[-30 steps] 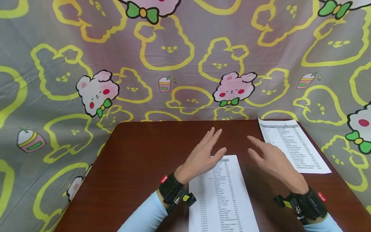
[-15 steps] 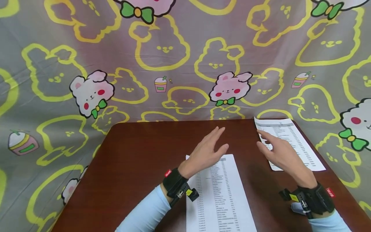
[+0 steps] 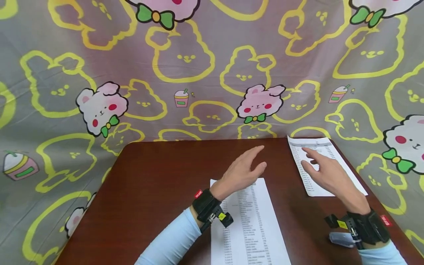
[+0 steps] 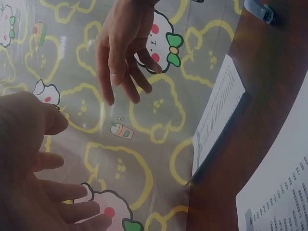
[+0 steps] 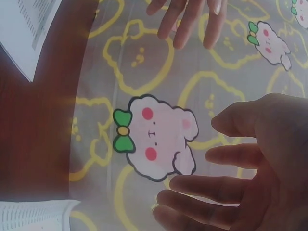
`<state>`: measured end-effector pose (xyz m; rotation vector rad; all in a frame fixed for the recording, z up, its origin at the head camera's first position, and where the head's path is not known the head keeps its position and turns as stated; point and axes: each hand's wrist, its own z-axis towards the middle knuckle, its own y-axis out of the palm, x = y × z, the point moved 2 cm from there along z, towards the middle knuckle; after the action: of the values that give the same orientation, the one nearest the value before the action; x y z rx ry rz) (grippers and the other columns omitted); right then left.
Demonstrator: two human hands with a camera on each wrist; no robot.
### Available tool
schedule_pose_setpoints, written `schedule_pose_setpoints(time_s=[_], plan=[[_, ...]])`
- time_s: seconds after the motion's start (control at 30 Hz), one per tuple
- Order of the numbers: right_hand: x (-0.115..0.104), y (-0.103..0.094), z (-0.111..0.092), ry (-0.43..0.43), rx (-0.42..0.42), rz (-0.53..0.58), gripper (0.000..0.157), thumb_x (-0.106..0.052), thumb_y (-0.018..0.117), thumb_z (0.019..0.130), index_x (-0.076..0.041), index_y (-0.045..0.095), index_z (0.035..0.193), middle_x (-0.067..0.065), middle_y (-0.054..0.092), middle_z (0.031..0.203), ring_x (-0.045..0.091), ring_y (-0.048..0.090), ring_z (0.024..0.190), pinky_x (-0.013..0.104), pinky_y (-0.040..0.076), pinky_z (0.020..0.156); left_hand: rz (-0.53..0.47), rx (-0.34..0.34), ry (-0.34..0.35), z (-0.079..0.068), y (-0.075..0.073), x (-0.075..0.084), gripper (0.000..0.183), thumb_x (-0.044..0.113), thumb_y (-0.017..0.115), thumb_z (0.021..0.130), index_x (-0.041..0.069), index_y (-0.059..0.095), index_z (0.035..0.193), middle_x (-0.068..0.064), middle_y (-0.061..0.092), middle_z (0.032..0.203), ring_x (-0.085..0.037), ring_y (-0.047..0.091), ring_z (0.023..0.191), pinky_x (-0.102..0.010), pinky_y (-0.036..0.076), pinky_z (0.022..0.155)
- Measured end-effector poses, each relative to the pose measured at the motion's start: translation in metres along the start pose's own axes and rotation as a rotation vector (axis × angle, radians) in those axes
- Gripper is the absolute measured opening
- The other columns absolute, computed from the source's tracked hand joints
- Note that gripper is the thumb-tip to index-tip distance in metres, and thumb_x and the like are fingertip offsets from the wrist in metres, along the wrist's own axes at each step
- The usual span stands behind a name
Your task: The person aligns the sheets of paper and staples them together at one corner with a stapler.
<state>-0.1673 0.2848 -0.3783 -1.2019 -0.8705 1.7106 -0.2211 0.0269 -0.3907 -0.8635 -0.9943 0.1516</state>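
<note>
My left hand hovers over the top end of a printed sheet, fingers extended and thumb apart, holding nothing. Across from it my right hand is held up with relaxed fingers, also holding nothing. In the head view it overlaps a second printed sheet at the back right. The left wrist view has both hands, the left hand and the right hand, well apart in the air. Palm and loosely spread fingers of the right hand show in the right wrist view.
A small blue-grey object lies on the brown table, partly behind the right wrist camera. A patterned cloth with cartoon bears hangs behind the table and along its sides. The back sheet's far left corner curls up.
My right hand has moved right, over the back sheet in view, and the blue-grey object has come into sight below its wrist. The left hand has shifted slightly right. The head view has turned slightly right.
</note>
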Motion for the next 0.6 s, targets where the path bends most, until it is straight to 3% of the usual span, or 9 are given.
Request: schedule_pose_setpoints(time_s=[0.27,0.43,0.6], plan=[[0.008,-0.003,0.004,0.028,0.004,0.008,0.050,-0.028,0.052,0.100,-0.004,0.044,0.143,0.030,0.059,0.128,0.045,0.063,0.107,0.061,0.048,0.086,-0.016,0.019,0.024,0.010,0.002,0.005,0.058,0.035,0.053,0.099,0.024,0.033,0.152,0.002,0.041,0.155,-0.017,0.042,0.140,-0.043,0.041,0.110],[0.010,0.002,0.012,0.023,-0.016,0.028,0.051,-0.029,0.051,0.100,-0.003,0.044,0.142,0.030,0.060,0.128,0.045,0.064,0.106,0.060,0.048,0.087,-0.059,0.038,-0.007,0.016,0.002,0.004,0.057,0.032,0.054,0.099,0.022,0.035,0.151,0.001,0.044,0.153,-0.016,0.045,0.138,-0.041,0.042,0.109],[0.019,0.003,0.015,0.083,-0.043,0.026,0.052,-0.030,0.050,0.100,-0.003,0.041,0.144,0.031,0.058,0.130,0.046,0.063,0.108,0.060,0.049,0.086,-0.075,0.019,-0.017,0.025,0.009,0.001,0.057,0.032,0.053,0.098,0.021,0.035,0.151,-0.003,0.045,0.152,-0.018,0.046,0.137,-0.042,0.042,0.108]])
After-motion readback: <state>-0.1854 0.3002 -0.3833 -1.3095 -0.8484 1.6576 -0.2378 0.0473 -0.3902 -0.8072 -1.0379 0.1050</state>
